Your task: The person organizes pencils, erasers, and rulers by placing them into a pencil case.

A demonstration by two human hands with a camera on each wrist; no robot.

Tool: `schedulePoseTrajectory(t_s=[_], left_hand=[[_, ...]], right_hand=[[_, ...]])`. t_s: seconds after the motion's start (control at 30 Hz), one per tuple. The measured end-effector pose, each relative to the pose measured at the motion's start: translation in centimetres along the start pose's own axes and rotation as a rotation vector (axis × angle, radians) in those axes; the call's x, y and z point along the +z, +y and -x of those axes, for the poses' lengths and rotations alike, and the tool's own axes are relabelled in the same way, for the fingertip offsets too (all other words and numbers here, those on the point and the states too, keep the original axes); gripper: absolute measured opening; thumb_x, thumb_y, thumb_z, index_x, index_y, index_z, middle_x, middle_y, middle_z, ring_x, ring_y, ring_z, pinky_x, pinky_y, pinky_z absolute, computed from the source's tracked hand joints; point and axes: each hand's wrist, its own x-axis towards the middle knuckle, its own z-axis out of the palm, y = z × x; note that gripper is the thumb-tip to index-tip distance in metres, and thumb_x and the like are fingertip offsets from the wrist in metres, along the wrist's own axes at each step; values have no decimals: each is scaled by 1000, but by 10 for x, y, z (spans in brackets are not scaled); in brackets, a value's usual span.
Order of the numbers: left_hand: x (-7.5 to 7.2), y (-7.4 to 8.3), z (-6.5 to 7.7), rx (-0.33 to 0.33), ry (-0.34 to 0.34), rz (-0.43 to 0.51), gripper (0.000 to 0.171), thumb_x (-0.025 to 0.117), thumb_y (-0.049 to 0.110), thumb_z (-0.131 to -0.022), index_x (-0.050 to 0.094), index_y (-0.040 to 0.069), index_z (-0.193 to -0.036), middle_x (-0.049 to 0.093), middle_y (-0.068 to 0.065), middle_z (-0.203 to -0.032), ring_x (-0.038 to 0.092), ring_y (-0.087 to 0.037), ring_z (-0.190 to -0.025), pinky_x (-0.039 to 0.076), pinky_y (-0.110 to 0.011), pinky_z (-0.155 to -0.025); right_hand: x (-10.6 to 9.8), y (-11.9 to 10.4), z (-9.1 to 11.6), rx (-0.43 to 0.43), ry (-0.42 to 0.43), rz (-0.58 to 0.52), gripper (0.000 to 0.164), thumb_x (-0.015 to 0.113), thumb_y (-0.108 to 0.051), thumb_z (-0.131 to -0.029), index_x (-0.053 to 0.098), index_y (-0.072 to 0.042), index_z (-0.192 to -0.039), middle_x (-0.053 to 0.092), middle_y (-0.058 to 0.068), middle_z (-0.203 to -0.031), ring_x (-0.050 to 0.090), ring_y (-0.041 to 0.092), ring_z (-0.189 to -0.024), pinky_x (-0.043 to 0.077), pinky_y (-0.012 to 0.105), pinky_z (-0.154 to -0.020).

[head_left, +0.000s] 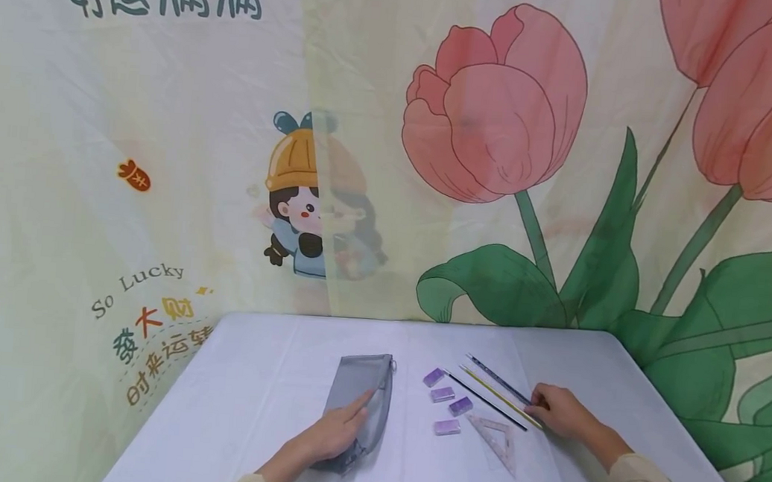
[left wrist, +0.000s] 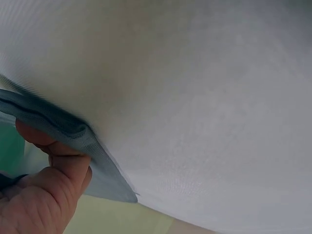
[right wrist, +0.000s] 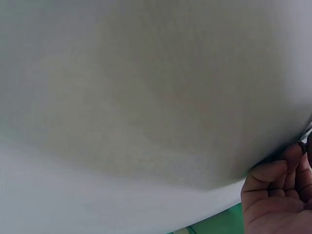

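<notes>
A grey pencil case [head_left: 358, 377] lies on the white table, and my left hand [head_left: 337, 430] grips its near part from the left. Curled fingers hold the edge of the blue-grey cloth case [left wrist: 109, 178] in the left wrist view. My right hand [head_left: 561, 411] pinches the near end of a dark pencil [head_left: 499, 379], whose far end points away to the left. Only the curled right hand [right wrist: 278, 195] shows clearly in the right wrist view. Beside that pencil lie a yellow pencil [head_left: 499, 395] and a black pencil [head_left: 482, 398].
Several purple erasers [head_left: 442, 394] lie between the case and the pencils. A clear triangular set square [head_left: 504, 449] is close to the table's near side. Behind the white table [head_left: 268, 382] hangs a printed cloth [head_left: 198, 146] with tulips.
</notes>
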Motion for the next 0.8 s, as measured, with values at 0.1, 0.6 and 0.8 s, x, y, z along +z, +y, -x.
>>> schedulePoseTrajectory(t_s=[0.1, 0.6, 0.8], left_hand=[[0, 1, 1, 4, 9, 2, 53, 27, 40, -106, 32, 22, -156, 40, -15, -156, 40, -42, -141, 32, -63, -114], [0, -2, 0, -4, 18, 23, 53, 24, 43, -106, 30, 26, -157, 36, -11, -159, 37, -39, -144, 30, -61, -116], [1, -5, 2, 3, 18, 38, 53, 25, 44, -106, 30, 27, -156, 37, -13, -158, 37, -41, -143, 30, -62, -115]], right_hand=[[0, -3, 2, -3, 11, 13, 13, 69, -13, -92, 59, -8, -86, 54, -1, -72, 48, 13, -67, 41, 23, -54], [-3, -23, 7, -37, 154, 45, 12, 69, -11, -92, 60, -6, -85, 53, -1, -70, 46, 12, -63, 40, 22, -51], [4, -45, 15, -9, 173, 6, 13, 69, -12, -92, 60, -5, -86, 52, 0, -69, 46, 12, -63, 40, 22, -49]])
